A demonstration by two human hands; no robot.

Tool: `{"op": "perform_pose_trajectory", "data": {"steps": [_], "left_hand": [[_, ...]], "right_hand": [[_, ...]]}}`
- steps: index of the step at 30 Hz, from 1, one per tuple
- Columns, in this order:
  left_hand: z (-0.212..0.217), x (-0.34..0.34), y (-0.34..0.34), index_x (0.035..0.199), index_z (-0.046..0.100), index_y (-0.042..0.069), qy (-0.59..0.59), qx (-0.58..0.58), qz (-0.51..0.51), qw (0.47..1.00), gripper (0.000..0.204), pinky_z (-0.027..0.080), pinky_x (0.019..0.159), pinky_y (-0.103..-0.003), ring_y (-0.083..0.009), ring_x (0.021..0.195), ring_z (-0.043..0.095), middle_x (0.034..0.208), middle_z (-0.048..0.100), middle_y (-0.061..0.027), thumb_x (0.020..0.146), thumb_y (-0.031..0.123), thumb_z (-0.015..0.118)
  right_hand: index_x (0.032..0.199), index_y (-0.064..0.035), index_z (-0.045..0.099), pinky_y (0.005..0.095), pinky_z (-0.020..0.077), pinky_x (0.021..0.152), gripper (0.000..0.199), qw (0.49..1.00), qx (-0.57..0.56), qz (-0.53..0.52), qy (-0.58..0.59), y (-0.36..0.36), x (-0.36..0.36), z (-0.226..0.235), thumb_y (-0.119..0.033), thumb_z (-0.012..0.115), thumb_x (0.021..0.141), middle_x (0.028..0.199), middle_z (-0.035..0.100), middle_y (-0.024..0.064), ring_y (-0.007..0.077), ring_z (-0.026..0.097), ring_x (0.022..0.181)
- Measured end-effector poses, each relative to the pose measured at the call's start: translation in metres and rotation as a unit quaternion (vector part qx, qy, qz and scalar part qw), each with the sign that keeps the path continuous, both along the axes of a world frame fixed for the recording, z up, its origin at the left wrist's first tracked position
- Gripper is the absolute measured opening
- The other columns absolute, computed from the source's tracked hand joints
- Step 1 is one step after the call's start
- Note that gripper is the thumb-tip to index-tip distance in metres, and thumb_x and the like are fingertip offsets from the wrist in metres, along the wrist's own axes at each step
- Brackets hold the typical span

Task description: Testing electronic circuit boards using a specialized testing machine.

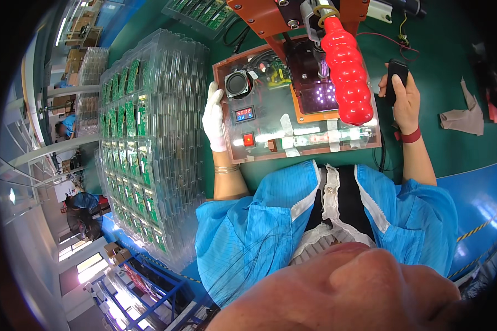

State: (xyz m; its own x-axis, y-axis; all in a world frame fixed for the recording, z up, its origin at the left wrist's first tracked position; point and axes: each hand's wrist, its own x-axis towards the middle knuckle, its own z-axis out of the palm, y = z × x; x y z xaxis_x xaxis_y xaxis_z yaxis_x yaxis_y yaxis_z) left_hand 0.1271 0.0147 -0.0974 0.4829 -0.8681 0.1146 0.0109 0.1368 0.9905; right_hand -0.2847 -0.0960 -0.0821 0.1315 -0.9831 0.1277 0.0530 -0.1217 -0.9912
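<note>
My left hand (pixel 214 117), in a white glove, lies along the left side of a test fixture box (pixel 220 132), with its fingers extended against the edge. My right hand (pixel 406 102), bare with a red wristband, is closed around a flat black phone-like device (pixel 395 74) to the right of the box. The box has a clear cover, a round speaker (pixel 238 84), a lit digital meter (pixel 244 114) and a red rocker switch (pixel 249 139). A red ribbed lever handle (pixel 348 71) hangs over it, and white lights (pixel 324 96) glow beneath the press.
Tall stacks of clear plastic trays (pixel 188 110) with green circuit boards stand left of the box. Another tray of boards (pixel 204 12) lies at the back. A beige cloth piece (pixel 465 117) rests on the green mat (pixel 453 66) at right. Wires (pixel 406 41) trail behind.
</note>
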Motion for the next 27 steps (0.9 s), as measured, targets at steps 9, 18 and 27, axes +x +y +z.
{"op": "perform_pose_trajectory", "data": {"steps": [9, 18, 27], "left_hand": [[-0.0035, 0.0031, 0.0005, 0.129, 0.064, -0.002, -0.008, -0.004, -0.009, 1.0, 0.037, 0.028, 0.119, -0.034, -0.0253, 0.143, 0.041, 0.152, 0.046, -0.0163, 0.102, 0.02, 0.052], [-0.0088, 0.0083, -0.0018, 0.128, 0.064, -0.002, 0.03, 0.011, -0.006, 0.999, 0.037, 0.027, 0.119, -0.034, -0.0256, 0.143, 0.041, 0.151, 0.047, -0.0167, 0.102, 0.02, 0.051], [-0.0079, 0.0075, 0.002, 0.129, 0.063, -0.003, -0.052, 0.002, -0.008, 0.999, 0.039, 0.026, 0.12, -0.035, -0.0267, 0.143, 0.04, 0.152, 0.046, -0.0178, 0.103, 0.023, 0.049]], "right_hand": [[0.13, 0.0044, 0.051, 0.0246, 0.0471, 0.069, 0.034, 0.999, -0.044, 0.012, -0.009, 0.0024, -0.0031, -0.0021, -0.017, 0.044, 0.104, 0.088, 0.063, 0.0096, 0.0141, 0.056, 0.07], [0.129, 0.0042, 0.052, 0.0247, 0.047, 0.069, 0.033, 0.999, -0.038, 0.005, -0.017, 0.0042, -0.002, -0.0002, -0.016, 0.045, 0.104, 0.089, 0.063, 0.0102, 0.0145, 0.057, 0.072], [0.13, 0.0041, 0.052, 0.0246, 0.0469, 0.069, 0.035, 0.999, -0.047, 0.002, -0.012, 0.0047, -0.0045, -0.0008, -0.019, 0.044, 0.104, 0.09, 0.064, 0.0109, 0.0141, 0.057, 0.071]]}}
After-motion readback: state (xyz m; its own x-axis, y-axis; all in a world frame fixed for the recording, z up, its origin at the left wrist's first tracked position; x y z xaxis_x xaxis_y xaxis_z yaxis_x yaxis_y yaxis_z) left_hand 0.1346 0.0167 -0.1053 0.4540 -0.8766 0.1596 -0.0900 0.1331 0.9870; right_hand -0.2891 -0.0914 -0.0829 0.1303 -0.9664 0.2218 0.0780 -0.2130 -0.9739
